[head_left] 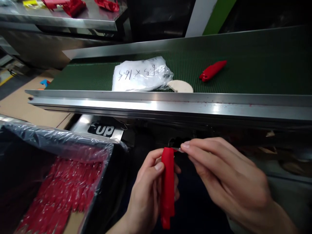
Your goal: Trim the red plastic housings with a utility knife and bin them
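My left hand (145, 187) is closed around a long red plastic part (167, 182), which it holds upright in front of me below the conveyor. The thumb presses on its left side and the other fingers wrap behind. Between thumb and fingertips, my right hand (226, 172) pinches a small thin metal blade (179, 149). Its tip is at the upper right edge of the red part; most of the blade is hidden by my fingers. Another red plastic part (213, 70) lies on the green conveyor belt (258, 68).
A metal rail (219, 107) edges the belt nearest me. On the belt are a plastic bag with handwriting (138, 74) and a pale disc (180, 86). At lower left, a plastic-lined bin (104, 172) holds many bagged red parts (70, 185). More red pieces (70, 6) lie on a metal table.
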`<state>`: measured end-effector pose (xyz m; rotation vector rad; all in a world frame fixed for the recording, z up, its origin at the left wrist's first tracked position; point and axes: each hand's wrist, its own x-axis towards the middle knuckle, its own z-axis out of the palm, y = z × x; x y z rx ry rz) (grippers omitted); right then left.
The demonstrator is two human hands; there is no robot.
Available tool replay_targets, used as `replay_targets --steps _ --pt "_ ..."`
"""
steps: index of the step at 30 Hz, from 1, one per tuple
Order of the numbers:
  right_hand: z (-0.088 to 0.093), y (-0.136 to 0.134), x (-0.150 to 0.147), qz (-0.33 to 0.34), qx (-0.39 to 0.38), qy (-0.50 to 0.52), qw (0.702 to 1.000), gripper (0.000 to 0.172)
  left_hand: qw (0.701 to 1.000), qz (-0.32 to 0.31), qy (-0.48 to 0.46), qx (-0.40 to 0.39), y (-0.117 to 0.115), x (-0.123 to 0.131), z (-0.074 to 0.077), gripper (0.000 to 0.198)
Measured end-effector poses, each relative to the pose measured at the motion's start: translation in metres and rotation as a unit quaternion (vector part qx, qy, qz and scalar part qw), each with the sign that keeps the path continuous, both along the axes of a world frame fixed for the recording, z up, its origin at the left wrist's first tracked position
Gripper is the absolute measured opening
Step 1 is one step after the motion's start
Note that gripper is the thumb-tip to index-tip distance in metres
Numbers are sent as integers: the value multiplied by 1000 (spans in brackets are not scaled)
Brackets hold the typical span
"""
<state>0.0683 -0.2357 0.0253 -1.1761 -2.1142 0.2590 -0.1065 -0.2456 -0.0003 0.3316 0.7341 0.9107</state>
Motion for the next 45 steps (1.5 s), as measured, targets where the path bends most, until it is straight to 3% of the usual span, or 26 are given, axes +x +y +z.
replay_targets --steps 28,38,45 --pt "2 -5 2 -4 10 -67 998 36 1000 -3 2 -21 -1 1 3 21" --pt "2 -7 1 23 12 -69 997 35 999 0 -16 -34 1 0 1 21" --pt "-5 -19 -1 36 10 -78 996 38 999 4 31 -27 11 -2 5 22"
